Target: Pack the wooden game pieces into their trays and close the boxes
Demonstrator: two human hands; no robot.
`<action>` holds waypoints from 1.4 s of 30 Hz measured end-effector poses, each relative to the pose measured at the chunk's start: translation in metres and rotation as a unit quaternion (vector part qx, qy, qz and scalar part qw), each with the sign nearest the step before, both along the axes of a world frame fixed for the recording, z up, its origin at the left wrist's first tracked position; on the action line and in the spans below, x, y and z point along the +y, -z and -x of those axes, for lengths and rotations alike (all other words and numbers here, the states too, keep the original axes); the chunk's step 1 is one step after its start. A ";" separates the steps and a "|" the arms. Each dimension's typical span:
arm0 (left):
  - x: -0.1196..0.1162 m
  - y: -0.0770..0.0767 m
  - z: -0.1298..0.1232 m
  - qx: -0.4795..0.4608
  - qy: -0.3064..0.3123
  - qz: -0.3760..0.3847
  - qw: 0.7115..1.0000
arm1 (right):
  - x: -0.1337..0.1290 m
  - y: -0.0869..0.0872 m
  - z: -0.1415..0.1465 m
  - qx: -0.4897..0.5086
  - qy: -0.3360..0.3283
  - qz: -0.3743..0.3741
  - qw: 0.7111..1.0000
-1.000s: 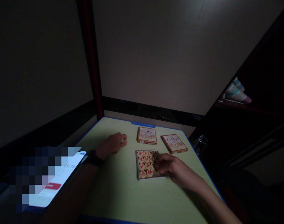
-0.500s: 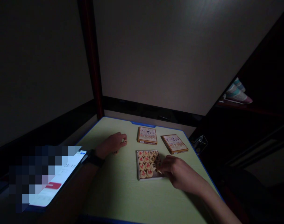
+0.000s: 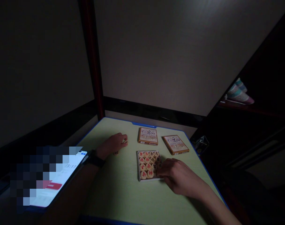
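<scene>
A shallow open box (image 3: 139,179) stands on the table, with round wooden Chinese chess pieces (image 3: 147,160) in rows, marked in red or black characters. My right hand (image 3: 178,175) reaches over its right side from the right. Thumb and fingers are pinched low at a piece in the near right part, mostly hidden under the fingertips. Left of the box, my left hand (image 3: 113,144), below a dark watch (image 3: 95,158), is closed round a Chinese chess piece (image 3: 125,142) whose edge shows at the fingertips. Another piece (image 3: 116,153) lies beneath that hand, partly covered.
Two flat printed boxes (image 3: 148,136) (image 3: 175,144) lie beyond the open one, side by side. A lit phone (image 3: 62,175) is at the left, partly blurred out. The pale green table (image 3: 123,193) has a blue edge, with a wall panel behind it.
My right hand has shifted slightly left and lower into the box, and the piece between its fingers is now mostly covered. My left hand stays almost where it was.
</scene>
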State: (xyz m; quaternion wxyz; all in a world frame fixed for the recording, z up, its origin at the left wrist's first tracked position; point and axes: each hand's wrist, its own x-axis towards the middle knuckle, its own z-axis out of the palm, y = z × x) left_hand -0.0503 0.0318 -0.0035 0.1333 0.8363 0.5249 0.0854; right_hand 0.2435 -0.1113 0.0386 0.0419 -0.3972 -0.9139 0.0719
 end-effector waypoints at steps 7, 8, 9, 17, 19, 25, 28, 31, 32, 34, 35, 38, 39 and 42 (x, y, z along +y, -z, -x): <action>0.000 0.001 0.001 0.001 0.007 -0.014 1.000 | 0.004 0.002 0.008 -0.074 0.025 -0.037 0.996; 0.000 0.001 0.001 0.001 0.005 -0.013 1.000 | 0.006 0.004 0.010 -0.094 0.038 -0.039 0.994; -0.001 0.000 0.000 0.002 0.002 -0.010 1.000 | 0.008 0.005 0.012 -0.115 0.053 -0.041 0.991; -0.002 0.000 0.001 -0.010 0.006 -0.004 1.000 | 0.014 0.002 0.037 -0.217 0.106 -0.020 0.970; -0.001 0.001 0.001 -0.013 0.009 -0.006 1.000 | 0.013 -0.002 0.041 -0.229 0.115 -0.008 0.967; 0.000 0.002 0.001 -0.005 0.010 -0.007 1.000 | 0.010 -0.005 0.049 -0.237 0.154 0.017 0.959; 0.000 0.002 0.000 0.002 0.007 -0.005 1.000 | 0.010 -0.007 0.052 -0.249 0.167 0.032 0.953; 0.000 0.002 0.000 0.000 0.007 -0.006 1.000 | 0.010 -0.010 0.056 -0.260 0.171 0.048 0.949; 0.000 0.003 0.001 -0.001 0.007 -0.008 1.000 | 0.010 -0.010 0.057 -0.261 0.172 0.051 0.949; 0.001 0.003 0.001 -0.002 0.012 -0.013 1.000 | 0.010 -0.011 0.058 -0.263 0.175 0.052 0.948; 0.001 0.003 0.001 -0.002 0.012 -0.014 1.000 | 0.010 -0.011 0.058 -0.263 0.176 0.050 0.947; 0.001 0.004 0.002 -0.008 0.013 -0.015 1.000 | 0.010 -0.008 0.056 -0.257 0.177 0.039 0.949; 0.001 0.004 0.002 -0.009 0.013 -0.015 1.000 | 0.010 -0.007 0.055 -0.253 0.178 0.035 0.950; 0.002 0.006 0.003 -0.011 0.017 -0.019 1.000 | 0.010 -0.005 0.052 -0.237 0.180 0.029 0.954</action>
